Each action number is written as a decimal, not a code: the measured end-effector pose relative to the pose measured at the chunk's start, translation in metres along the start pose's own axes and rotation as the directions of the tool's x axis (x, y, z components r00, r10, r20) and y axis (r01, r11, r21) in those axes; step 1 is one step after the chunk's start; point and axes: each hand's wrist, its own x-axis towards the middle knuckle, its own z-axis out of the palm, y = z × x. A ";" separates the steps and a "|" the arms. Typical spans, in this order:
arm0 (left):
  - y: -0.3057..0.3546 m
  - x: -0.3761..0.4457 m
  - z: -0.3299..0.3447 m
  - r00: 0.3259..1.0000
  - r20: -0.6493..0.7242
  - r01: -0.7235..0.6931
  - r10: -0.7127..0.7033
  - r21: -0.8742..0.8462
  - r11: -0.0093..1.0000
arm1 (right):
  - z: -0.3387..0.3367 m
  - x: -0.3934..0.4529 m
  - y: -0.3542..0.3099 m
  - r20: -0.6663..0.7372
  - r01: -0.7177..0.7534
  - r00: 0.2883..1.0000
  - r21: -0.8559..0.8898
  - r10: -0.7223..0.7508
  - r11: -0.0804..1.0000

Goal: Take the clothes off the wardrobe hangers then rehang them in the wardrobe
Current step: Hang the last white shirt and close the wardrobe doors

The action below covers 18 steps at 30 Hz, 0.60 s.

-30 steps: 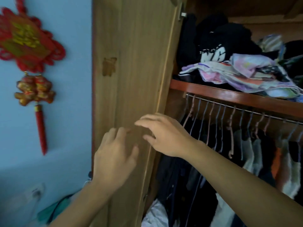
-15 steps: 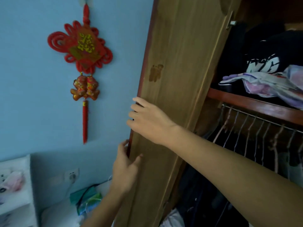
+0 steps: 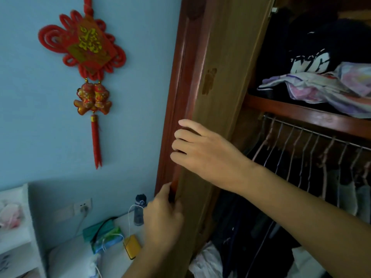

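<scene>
The wooden wardrobe door (image 3: 220, 77) stands open, with its red edge toward me. My right hand (image 3: 202, 153) lies on the door at mid height, fingers nearly straight and reaching over that edge. Lower down, my left hand (image 3: 162, 219) grips the same edge, thumb on the front. Inside, a metal rail (image 3: 313, 133) carries several wire hangers (image 3: 281, 149) with dark clothes (image 3: 251, 227) hanging from them. Neither hand touches the clothes.
Folded clothes (image 3: 321, 85) are piled on the shelf above the rail. A red knot ornament (image 3: 86, 47) hangs on the blue wall to the left. Below it are a wall socket (image 3: 82, 207), a white shelf unit (image 3: 18, 237), a bottle (image 3: 139, 209) and a yellow object (image 3: 131, 246).
Both hands slid from the door's face to its outer edge. The view turned left, so more wall and less wardrobe shows.
</scene>
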 end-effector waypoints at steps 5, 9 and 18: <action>0.026 -0.019 0.016 0.985 0.113 -0.129 0.129 -0.009 0.992 | -0.021 -0.052 -0.009 0.092 -0.031 0.995 -0.001 0.031 1.000; 0.044 -0.036 0.039 0.956 0.163 -0.243 0.243 -0.017 0.970 | -0.033 -0.088 0.004 0.237 -0.046 0.971 0.014 0.042 0.999; 0.106 -0.052 0.120 0.894 0.269 -0.316 0.358 -0.186 0.930 | -0.002 -0.161 0.030 0.467 -0.051 0.881 -0.074 0.080 0.996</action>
